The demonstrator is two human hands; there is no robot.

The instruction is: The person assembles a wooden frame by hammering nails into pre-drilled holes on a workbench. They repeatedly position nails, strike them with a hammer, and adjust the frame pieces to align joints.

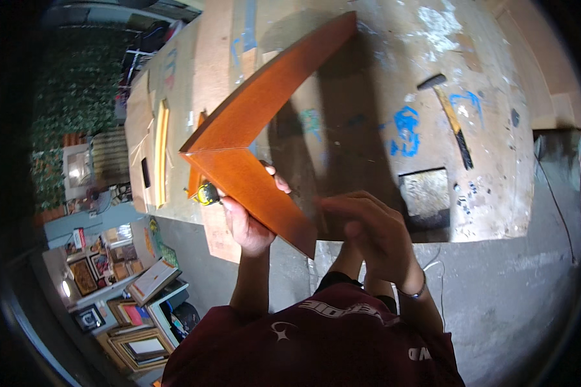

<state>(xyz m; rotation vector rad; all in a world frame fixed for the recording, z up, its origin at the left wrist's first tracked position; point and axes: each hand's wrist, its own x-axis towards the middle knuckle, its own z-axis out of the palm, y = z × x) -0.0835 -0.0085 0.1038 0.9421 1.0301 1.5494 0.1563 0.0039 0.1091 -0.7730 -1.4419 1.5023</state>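
My left hand [248,229] grips the short arm of an orange-brown wooden frame corner [239,119], thumb on the near side and fingertips showing in the inner angle. Two flat lengths meet there at a mitred joint, forming a V. Its long arm reaches up over the workbench and its short arm points down toward me. To the right of the short arm's end, my right hand [381,232] is open, fingers stretched out and apart from the wood. Just left of my left hand sits a yellow and black tape measure [206,193].
A hammer [452,119] lies at the right of the paint-stained workbench [381,64]. Near the front edge rests a square grey slab [425,190]. Thin yellow strips [162,155] lie at the left. Picture frames [145,345] are stacked at lower left, on the floor side.
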